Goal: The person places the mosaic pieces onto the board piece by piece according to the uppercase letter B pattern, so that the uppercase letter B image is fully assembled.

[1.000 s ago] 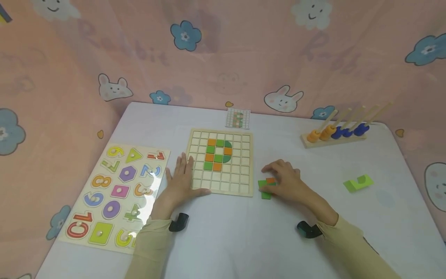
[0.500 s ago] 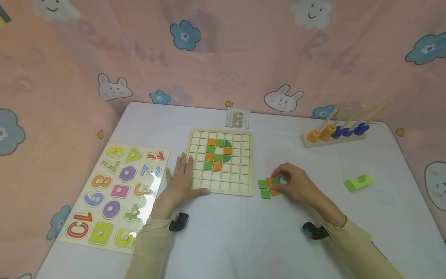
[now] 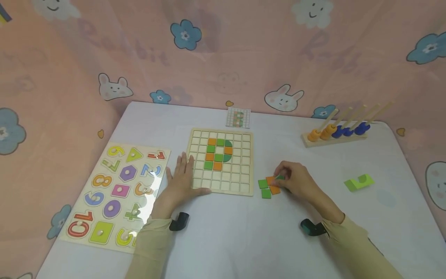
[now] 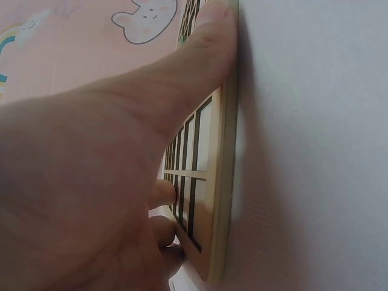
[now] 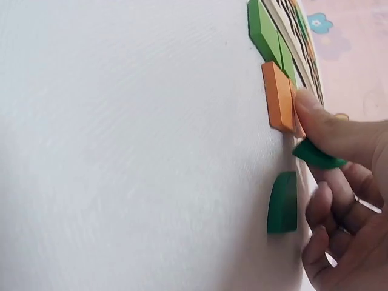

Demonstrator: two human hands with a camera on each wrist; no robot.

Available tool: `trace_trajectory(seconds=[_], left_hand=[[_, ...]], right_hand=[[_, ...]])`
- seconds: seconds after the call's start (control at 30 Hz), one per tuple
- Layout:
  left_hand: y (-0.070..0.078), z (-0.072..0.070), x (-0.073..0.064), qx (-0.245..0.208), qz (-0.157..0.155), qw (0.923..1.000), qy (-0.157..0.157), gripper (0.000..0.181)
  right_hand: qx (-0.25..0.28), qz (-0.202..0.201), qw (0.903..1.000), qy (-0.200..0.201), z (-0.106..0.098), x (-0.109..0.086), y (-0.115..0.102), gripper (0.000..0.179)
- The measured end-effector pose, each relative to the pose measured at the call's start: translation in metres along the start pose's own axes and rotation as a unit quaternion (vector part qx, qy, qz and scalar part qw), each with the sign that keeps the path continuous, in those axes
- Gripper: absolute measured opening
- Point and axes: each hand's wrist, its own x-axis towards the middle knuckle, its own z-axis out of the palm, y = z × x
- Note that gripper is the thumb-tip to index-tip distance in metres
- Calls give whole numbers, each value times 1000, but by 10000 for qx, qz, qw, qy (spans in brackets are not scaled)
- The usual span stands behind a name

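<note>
Dark green piece [image 5: 318, 156]: half a second ago we saw it by the orange tiles [image 3: 275, 190]; now it shows slightly farther right, still near them
Board [image 3: 240, 188]: it lies left of the loose tiles; its green and orange figure matches what we saw a second ago
Right hand [image 3: 296, 180]: a second ago its fingers were spread over the tiles; now we see thumb and fingers closed in a pinch on the dark green piece, right of the board; whether the piece is clear of the table we cannot tell
Left hand [image 3: 179, 182]: spread, with straight fingers at the board's left edge and the thumb on its near edge; it is well apart from the right hand
Second dark piece [image 5: 284, 203]: we see it on the table just beside the right hand in that wrist view; from the head it is hidden
Green tiles [image 3: 266, 193]: two lie left of the orange ones; the right wrist view cuts the board off behind them
Number board [image 3: 115, 176]: the left sleeve [image 3: 153, 244] covers its near right corner; glare washes its right side
</note>
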Motion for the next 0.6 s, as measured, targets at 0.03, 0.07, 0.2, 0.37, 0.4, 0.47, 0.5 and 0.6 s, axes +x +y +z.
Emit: trace_trajectory(seconds=[0.03,0.07,0.2,0.37,0.4,0.47,0.5,0.6], left_hand=[[0,0,0,0,0,10000,6,129],[0,0,0,2,1,10000,10,129],[-1,0,0,17,9,10000,24,129],[-1,0,1,41,14,10000,37,129],[0,0,1,41,13,10000,36,129],[0,0,0,37,9,10000,36,129],[0,0,0,34,6,10000,36,129],[0,0,0,14,15,10000,37,129]], right_hand=[[7,22,10000,87,0,1,-1,20],[23,41,9998,182,0,1,-1,20],[194,7,9984,531,3,4,-7,16],[471,-185,9969,609,11,8,-19,15],[513,-227,9968,576,13,9,-21,17],[588,-312,9967,463,16,12,-26,22],[621,-374,9965,420,18,13,-28,25],[723,-610,9949,340,22,17,-36,31]])
